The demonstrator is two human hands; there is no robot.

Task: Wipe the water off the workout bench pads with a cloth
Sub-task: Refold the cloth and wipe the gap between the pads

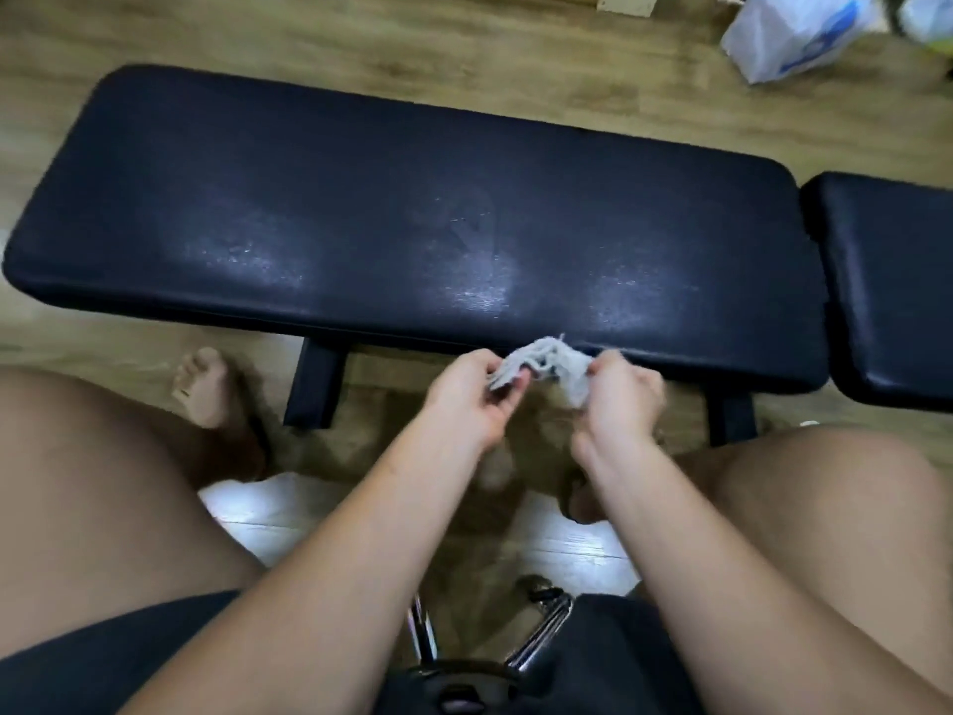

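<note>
Both hands, left hand (472, 392) and right hand (621, 397), pinch bunched cloth (541, 366); wiping wadded risks smearing water across the long pad (361, 198).

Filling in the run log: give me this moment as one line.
phase: pre-wipe, cloth bunched | left hand: grips cloth | right hand: grips cloth | long pad: wet sheen visible | short pad: no hand on it
</note>
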